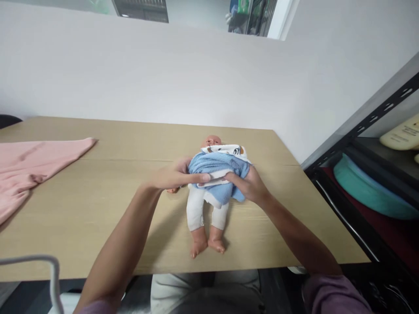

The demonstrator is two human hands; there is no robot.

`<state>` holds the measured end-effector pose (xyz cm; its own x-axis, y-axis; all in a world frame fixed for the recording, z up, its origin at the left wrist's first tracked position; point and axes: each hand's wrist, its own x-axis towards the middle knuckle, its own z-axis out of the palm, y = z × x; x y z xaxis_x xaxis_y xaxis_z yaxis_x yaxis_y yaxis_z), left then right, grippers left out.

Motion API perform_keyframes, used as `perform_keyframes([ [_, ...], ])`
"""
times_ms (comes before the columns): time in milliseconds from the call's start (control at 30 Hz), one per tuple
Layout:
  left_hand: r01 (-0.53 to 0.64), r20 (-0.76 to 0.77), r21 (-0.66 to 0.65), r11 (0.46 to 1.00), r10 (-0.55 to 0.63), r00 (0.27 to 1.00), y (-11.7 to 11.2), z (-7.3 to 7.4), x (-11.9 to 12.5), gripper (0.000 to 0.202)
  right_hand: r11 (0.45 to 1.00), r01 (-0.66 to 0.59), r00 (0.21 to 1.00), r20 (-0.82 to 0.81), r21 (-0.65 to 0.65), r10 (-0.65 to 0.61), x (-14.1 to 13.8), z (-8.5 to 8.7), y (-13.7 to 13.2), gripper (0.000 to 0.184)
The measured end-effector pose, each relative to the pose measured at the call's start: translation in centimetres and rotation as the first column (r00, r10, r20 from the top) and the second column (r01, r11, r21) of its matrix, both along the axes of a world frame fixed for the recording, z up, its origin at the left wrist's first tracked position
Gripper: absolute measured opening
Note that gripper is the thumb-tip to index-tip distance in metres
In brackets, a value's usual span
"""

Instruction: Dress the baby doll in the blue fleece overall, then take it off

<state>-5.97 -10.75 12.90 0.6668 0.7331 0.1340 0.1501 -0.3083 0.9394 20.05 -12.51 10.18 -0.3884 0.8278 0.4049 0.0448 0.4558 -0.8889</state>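
A baby doll [198, 242] lies on its back, head toward the wall and bare feet toward me, with white trousers [195, 211] on its legs. Across its torso, a blue terry cloth garment [214, 159] with white edging is bunched up, and a white printed part covers the doll's neck and chin. My left hand [176, 174] grips the garment's left side, thumb along the white edge. On the other side, my right hand [247, 183] pinches the same edge between thumb and fingers. One doll hand shows under my left wrist; the other arm is hidden.
A pink cloth [42, 165] lies spread on the left of the wooden table [131, 139]. On the right, a black metal shelf holds teal basins [369, 189] and a cream bottle [404, 134]. A white wall stands behind the table, and a grey curved tube [54, 274] is at lower left.
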Motion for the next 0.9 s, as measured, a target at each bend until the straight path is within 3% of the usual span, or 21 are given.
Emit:
perform_keyframes([
  [100,-0.076,0.056,0.04,0.996,0.074,0.996,-1.9,0.3,2.0,0.057,0.992,0.117,0.993,-0.01,0.055,-0.116,-0.2,0.2,-1.6,0.028],
  [200,-0.197,0.089,0.034,0.98,0.193,0.977,-4.4,-0.7,3.3,0.07,0.981,0.183,0.978,0.093,0.06,-0.188,0.1,0.3,-2.8,0.028],
  [333,-0.486,0.042,-0.023,0.874,0.487,0.873,-9.0,-4.5,3.5,0.054,0.985,0.173,0.926,0.342,-0.005,-0.161,0.3,-0.6,-4.8,0.033],
  [400,-0.541,0.004,-0.05,0.84,0.541,0.841,-11.6,-6.7,3.3,0.041,0.992,0.11,0.897,0.435,-0.053,-0.076,-0.1,-1.4,-6.1,0.031],
  [500,-0.574,-0.064,-0.117,0.81,0.571,0.819,-15.5,-9.4,2.8,0.034,0.987,-0.031,0.873,0.477,-0.156,0.103,-1.2,-2.8,-8.1,0.021],
  [600,-0.592,-0.134,-0.163,0.789,0.577,0.806,-18.4,-11.0,2.2,0.031,0.971,-0.11,0.861,0.467,-0.213,0.2,-2.5,-3.8,-9.9,0.025],
  [733,-0.603,-0.275,-0.17,0.779,0.55,0.788,-20.1,-12.0,1.7,0.026,0.977,-0.079,0.809,0.559,-0.198,0.179,-3.6,-4.5,-11.2,0.018],
  [900,-0.604,-0.411,-0.115,0.789,0.515,0.752,-20.1,-12.8,1.8,0.02,0.989,-0.021,0.681,0.723,-0.145,0.121,-4.3,-5.2,-11.8,0.011],
])
